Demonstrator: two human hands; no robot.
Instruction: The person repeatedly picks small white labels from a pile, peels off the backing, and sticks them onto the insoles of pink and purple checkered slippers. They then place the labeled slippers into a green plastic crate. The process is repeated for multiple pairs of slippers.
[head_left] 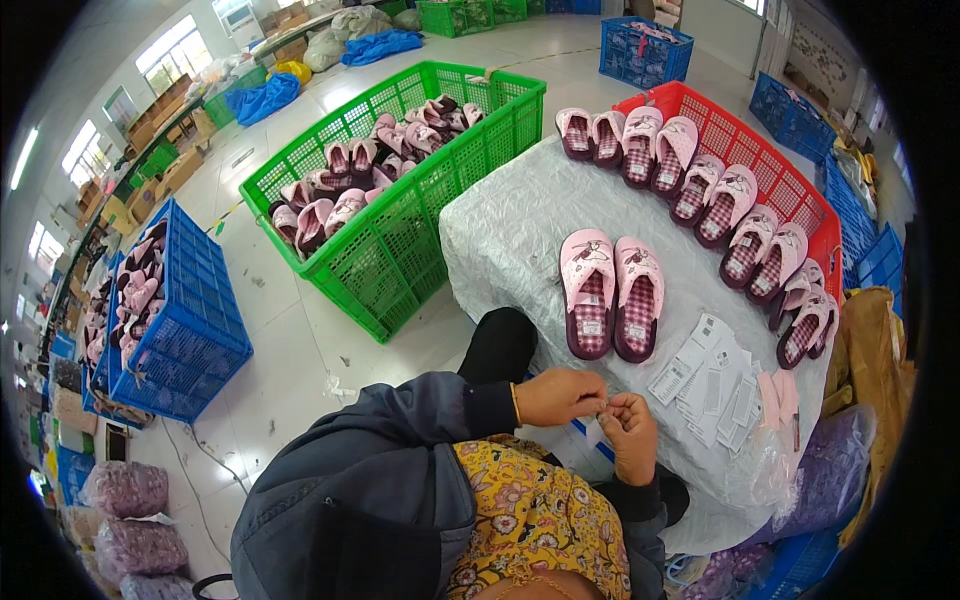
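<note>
My left hand and my right hand meet in front of my body, just off the near edge of the plastic-covered table. Both are closed, with fingertips pinched together. A small whitish bit shows below the fingers, too small to name. Beyond them on the table lies a pair of pink slippers with checked insoles, a left slipper and a right slipper. To the right of my hands are a spread pile of white printed tags and some pink strips.
Several more slipper pairs line the table's far and right edge, against a red crate. A green crate full of slippers stands beyond left, a blue crate farther left. Wrapped bundles lie lower left.
</note>
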